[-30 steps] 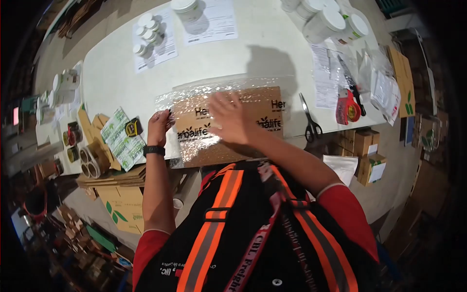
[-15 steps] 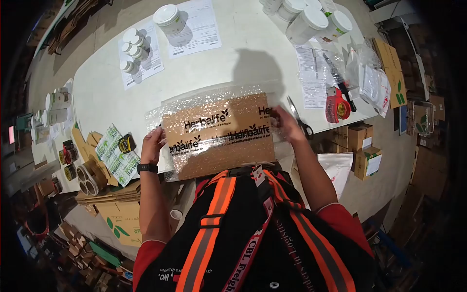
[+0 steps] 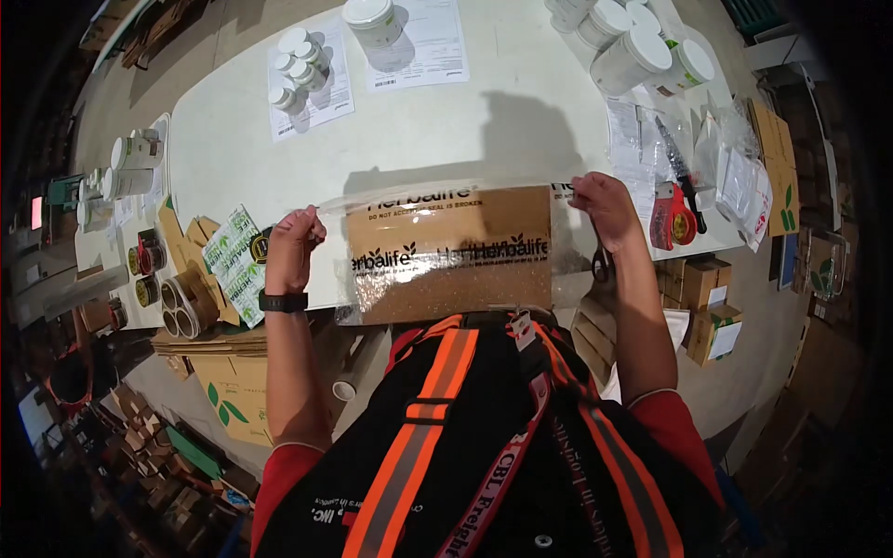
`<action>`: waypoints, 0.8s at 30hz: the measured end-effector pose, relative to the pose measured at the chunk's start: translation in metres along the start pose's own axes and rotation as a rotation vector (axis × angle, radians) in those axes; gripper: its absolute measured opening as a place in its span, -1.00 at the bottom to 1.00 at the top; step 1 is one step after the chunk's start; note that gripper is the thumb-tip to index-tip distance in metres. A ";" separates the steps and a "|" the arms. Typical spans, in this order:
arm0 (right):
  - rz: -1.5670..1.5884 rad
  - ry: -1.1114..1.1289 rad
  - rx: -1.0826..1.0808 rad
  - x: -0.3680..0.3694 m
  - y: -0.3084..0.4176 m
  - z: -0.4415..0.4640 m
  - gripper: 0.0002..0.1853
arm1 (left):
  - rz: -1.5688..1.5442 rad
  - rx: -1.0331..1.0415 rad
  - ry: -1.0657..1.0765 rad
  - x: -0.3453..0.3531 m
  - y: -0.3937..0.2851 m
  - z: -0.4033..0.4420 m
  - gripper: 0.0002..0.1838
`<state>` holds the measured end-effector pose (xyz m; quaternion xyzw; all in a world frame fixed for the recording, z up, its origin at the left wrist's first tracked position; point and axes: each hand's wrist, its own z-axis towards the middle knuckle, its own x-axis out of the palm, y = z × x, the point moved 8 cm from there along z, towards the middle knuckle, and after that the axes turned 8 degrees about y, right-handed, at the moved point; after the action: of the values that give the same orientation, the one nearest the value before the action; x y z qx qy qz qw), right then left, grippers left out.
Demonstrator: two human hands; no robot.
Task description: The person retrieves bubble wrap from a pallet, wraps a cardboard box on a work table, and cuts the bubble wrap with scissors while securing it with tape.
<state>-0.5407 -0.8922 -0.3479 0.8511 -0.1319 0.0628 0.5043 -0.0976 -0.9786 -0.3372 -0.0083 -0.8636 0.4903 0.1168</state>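
Note:
In front of my body lies a cardboard box [image 3: 446, 302] wrapped in clear bubble wrap [image 3: 372, 296]. Clear packing tape printed in black with "Herbalife" [image 3: 428, 206] stretches across its far side, between my hands. At the left end, my left hand [image 3: 293, 244] is closed in a pinch on the tape. My right hand [image 3: 600, 206] pinches the opposite end, past the box's right edge. More overlapping printed tape [image 3: 446, 259] crosses the middle of the wrapped box. Beside my right forearm, the scissors [image 3: 603, 265] are partly hidden.
White tubs [image 3: 633, 60] stand at the far right, small bottles [image 3: 302, 63] and a large jar [image 3: 374, 20] on papers at the back. A red tape dispenser [image 3: 672, 219] and black-handled knife [image 3: 684, 177] lie right. Tape rolls [image 3: 186, 307] sit left.
Both hands have risen and moved farther from my body, spreading apart with the tape pulled straighter. The printed strip has shifted toward the box's far edge. My view has turned slightly.

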 end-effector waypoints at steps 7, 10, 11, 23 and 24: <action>0.233 0.000 0.450 0.011 -0.078 -0.057 -0.82 | 0.058 -0.328 -0.101 -0.017 0.070 -0.041 -0.78; 0.201 -0.040 0.445 0.012 -0.082 -0.060 -0.79 | -0.011 -0.342 -0.133 -0.014 0.084 -0.047 -0.80; 0.103 -0.066 0.441 0.010 -0.080 -0.060 -0.78 | -0.032 -0.341 -0.104 -0.011 0.084 -0.047 -0.80; -0.123 0.164 0.170 0.068 -0.075 -0.093 -0.69 | -0.290 -0.329 -0.027 0.005 0.073 -0.047 -0.83; 0.058 0.365 0.343 0.105 -0.091 -0.094 -0.60 | -0.339 -0.358 -0.020 0.007 0.075 -0.047 -0.83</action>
<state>-0.4112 -0.7851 -0.3535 0.8946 -0.0505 0.2513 0.3661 -0.1023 -0.8988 -0.3765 0.1210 -0.9269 0.3030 0.1853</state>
